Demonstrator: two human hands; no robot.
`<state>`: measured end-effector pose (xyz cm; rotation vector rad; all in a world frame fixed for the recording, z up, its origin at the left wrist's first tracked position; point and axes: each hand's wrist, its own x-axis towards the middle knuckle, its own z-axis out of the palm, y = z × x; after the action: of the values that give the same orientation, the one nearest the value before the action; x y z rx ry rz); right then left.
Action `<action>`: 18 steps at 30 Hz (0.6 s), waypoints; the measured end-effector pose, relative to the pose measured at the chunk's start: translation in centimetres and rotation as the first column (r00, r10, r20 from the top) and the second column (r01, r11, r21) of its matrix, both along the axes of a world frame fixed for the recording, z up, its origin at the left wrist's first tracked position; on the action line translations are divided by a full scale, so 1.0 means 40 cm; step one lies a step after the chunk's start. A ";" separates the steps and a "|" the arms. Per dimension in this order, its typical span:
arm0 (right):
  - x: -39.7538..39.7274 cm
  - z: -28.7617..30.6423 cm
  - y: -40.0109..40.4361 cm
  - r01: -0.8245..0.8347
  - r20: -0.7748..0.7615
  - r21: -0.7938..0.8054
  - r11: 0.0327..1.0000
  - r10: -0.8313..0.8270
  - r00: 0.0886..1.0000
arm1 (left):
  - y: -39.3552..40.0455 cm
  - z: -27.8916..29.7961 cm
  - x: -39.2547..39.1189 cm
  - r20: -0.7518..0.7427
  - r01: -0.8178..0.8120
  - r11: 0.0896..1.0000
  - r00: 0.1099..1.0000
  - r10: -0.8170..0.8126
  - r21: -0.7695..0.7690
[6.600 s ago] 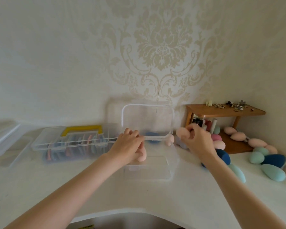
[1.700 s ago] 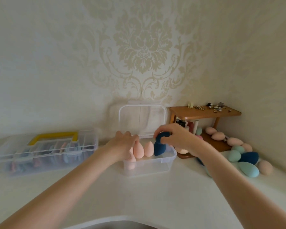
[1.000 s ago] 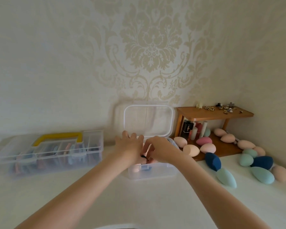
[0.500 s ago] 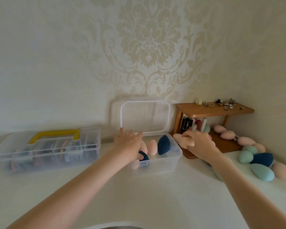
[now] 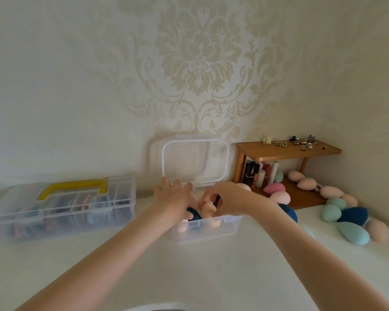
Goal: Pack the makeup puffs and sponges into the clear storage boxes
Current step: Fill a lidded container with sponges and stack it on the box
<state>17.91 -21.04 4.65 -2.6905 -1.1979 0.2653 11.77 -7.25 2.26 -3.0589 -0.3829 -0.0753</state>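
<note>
**Desk:** Hands over which box, and holding what?

**Photographer:** Both hands meet above the clear storage box at the middle of the white counter, its lid propped upright against the patterned wall. The right hand curls its fingers round a peach sponge, lowering it narrow end up among the peach and navy ones already inside. The left hand lies flat with fingers straight over the box's left half, resting on the packed sponges; it grips nothing.

**Desk:** Where is what remains to be packed?

**Photographer:** All of it lies to the right. Loose sponges in teal, navy and peach are scattered on the counter by the corner, most lying on their sides with their long axes roughly level. More sit on and beside the lower board of the small wooden shelf, and a navy sponge lies just beside the box, partly behind the right forearm. The right hand is plainly the nearer, so the next pick looks like its job, with the left steadying the row.

**Desk:** And the other box?

**Photographer:** The divided case with the yellow handle sits closed, well apart on the left, with flat puffs showing through its walls.
</note>
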 end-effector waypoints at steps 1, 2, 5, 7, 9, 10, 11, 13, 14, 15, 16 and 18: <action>-0.001 -0.007 0.007 -0.009 0.025 -0.007 1.000 0.009 1.000 | 0.002 0.000 -0.001 0.003 0.001 1.000 1.000 -0.001 -0.002; 0.000 -0.012 0.012 -0.012 0.038 -0.013 1.000 0.012 0.999 | 0.003 0.000 -0.002 0.004 0.002 1.000 1.000 -0.002 -0.004; 0.000 -0.022 0.027 0.011 0.044 0.036 0.999 -0.012 0.999 | 0.013 0.003 -0.009 -0.002 -0.002 1.000 1.000 0.002 0.011; 0.004 -0.034 0.039 0.042 0.045 0.069 0.997 -0.045 0.998 | 0.018 0.007 -0.015 0.023 0.020 0.997 1.000 -0.022 0.074; 0.006 -0.036 0.055 0.063 0.058 0.032 0.998 -0.064 0.996 | 0.017 0.008 -0.014 0.093 0.087 0.991 0.991 -0.097 0.105; 0.006 -0.034 0.063 0.064 0.050 0.018 0.998 -0.065 0.997 | 0.015 0.006 -0.009 0.125 0.129 0.988 0.982 -0.138 0.080; 0.005 -0.032 0.067 0.069 0.042 0.014 0.998 -0.069 0.997 | 0.011 0.005 -0.003 0.145 0.166 0.985 0.975 -0.170 0.040; -0.001 -0.020 0.062 0.043 0.010 0.009 0.999 -0.043 0.999 | 0.005 -0.002 0.014 0.124 0.199 0.980 0.973 -0.195 -0.017; -0.001 -0.012 0.052 0.021 -0.008 0.018 1.000 -0.020 1.000 | 0.005 -0.008 0.021 0.103 0.189 0.981 0.978 -0.184 -0.041; 0.005 -0.002 0.035 0.022 -0.019 0.053 0.998 -0.021 1.000 | 0.004 -0.011 0.027 0.083 0.174 0.982 0.982 -0.168 -0.072; 0.018 0.009 0.017 0.052 -0.017 0.122 0.991 -0.051 0.999 | 0.006 -0.015 0.030 0.072 0.161 0.982 0.985 -0.154 -0.104; 0.066 0.025 -0.026 0.186 0.012 0.308 0.933 -0.199 0.980 | 0.011 -0.015 0.031 0.074 0.160 0.978 0.986 -0.151 -0.132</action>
<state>20.55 -22.09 5.67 -2.5238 -0.8896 -0.0083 12.99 -6.81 1.66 -3.2252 -0.1561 -0.1608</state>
